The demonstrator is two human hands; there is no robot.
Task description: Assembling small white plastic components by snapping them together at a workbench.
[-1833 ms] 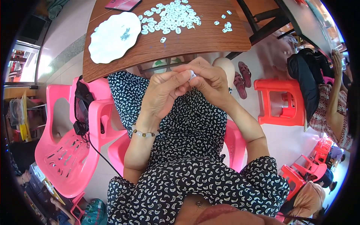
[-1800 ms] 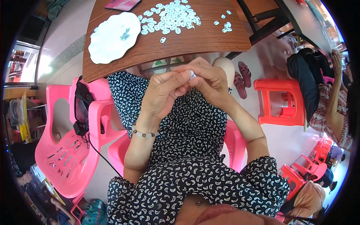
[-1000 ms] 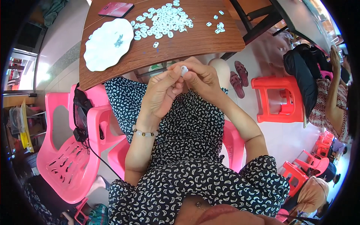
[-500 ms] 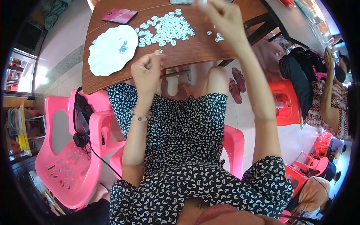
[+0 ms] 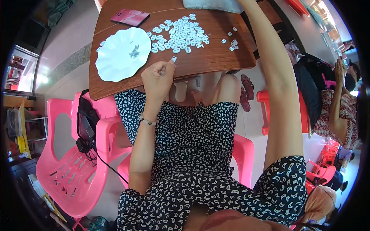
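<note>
My left hand (image 5: 158,77) is curled over the front edge of the brown wooden table (image 5: 216,61). Its thumb and forefinger pinch a lone small white piece (image 5: 174,59). Just beyond lies a heap of several similar white oval pieces (image 5: 179,34), with a few more (image 5: 232,43) to the right. My right forearm (image 5: 269,65) stretches far up across the table. Its hand is cut off by the top edge, beside a pale grey flat thing (image 5: 212,4).
A white scalloped plate (image 5: 123,54) holding a few small grey bits sits left of the heap, with a dark pink flat case (image 5: 130,17) behind it. A pink chair (image 5: 65,169) carries a black bag (image 5: 86,123). A red stool (image 5: 266,111) and another person (image 5: 339,100) are at right.
Both hands had been working a small white piece together over my lap. They parted: my left hand went to the table edge, and my right arm reached far across and out of view.
</note>
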